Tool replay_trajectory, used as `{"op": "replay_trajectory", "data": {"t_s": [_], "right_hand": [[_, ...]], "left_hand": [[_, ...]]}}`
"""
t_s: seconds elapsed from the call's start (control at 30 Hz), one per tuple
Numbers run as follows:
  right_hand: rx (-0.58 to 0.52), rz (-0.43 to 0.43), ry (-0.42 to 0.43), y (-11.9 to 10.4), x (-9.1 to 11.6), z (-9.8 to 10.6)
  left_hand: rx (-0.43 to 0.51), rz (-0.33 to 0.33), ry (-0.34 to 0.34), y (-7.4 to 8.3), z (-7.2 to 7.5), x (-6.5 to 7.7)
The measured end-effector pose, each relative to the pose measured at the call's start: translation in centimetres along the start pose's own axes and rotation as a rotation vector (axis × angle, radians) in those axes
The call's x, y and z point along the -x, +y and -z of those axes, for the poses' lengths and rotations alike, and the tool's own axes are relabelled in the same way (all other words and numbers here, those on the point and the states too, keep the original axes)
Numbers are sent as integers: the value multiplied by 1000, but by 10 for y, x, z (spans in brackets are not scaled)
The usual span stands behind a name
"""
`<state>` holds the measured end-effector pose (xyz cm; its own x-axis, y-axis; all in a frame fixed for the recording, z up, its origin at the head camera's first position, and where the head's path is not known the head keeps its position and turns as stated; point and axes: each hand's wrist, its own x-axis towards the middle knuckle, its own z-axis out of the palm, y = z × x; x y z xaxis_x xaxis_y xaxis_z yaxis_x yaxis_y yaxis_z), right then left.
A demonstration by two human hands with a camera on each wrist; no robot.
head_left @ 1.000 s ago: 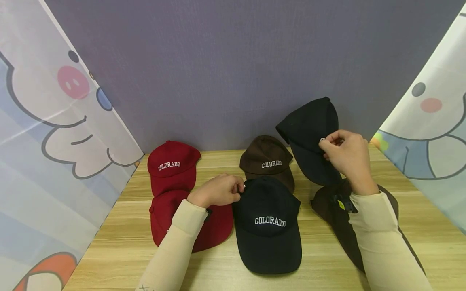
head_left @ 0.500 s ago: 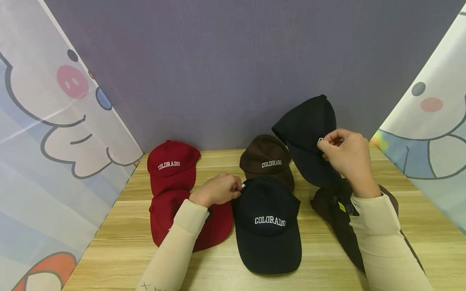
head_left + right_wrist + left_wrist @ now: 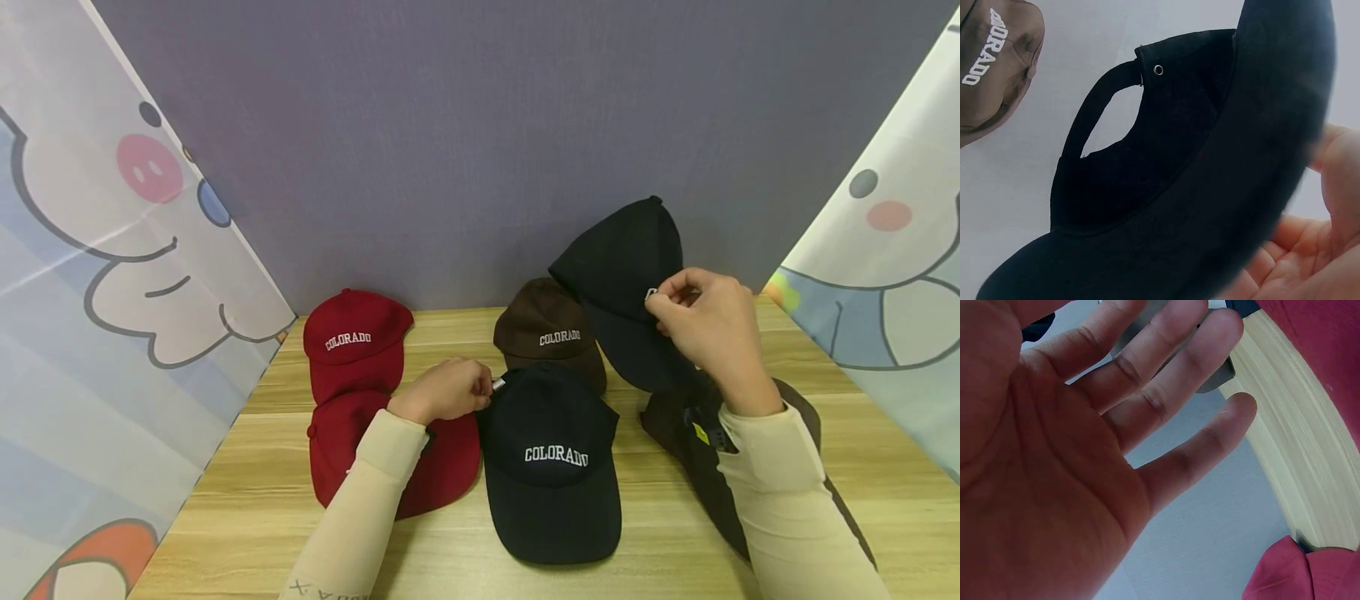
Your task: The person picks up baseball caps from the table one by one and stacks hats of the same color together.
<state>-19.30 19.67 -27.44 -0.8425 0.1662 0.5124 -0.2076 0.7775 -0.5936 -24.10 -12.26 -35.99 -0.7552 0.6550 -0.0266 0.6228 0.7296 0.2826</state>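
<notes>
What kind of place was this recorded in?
Probably a small indoor filming setup rather than a shop: a wood-grain tabletop, a plain grey backdrop, and cartoon-printed sheets at both sides enclose the COLORADO caps.

Both forearms reach forward, the right hand pinching higher, the left hand lower with little finger splayed

Head view evenly lit — wrist-view left hand shadowed

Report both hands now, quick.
Left hand: at a small white tab, grip cannot be told.
Right hand: holding a raised black fabric baseball cap.
</notes>
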Motion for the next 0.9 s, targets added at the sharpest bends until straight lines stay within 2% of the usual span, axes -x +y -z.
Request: {"op": "replay_trajectory", "data": {"t_s": [0.33,0.57,0.9], "right_hand": [[-3,43,-12,-7,4,-1],[5,64,-36,-11,7,-5],[22,73,-88,-17,15,-8]], "left_hand": [[-16,72,-76,-3,-5,-3],[-8,86,-73,-3,-3,-1],[-6,68,-55,-5,-3,2]]}}
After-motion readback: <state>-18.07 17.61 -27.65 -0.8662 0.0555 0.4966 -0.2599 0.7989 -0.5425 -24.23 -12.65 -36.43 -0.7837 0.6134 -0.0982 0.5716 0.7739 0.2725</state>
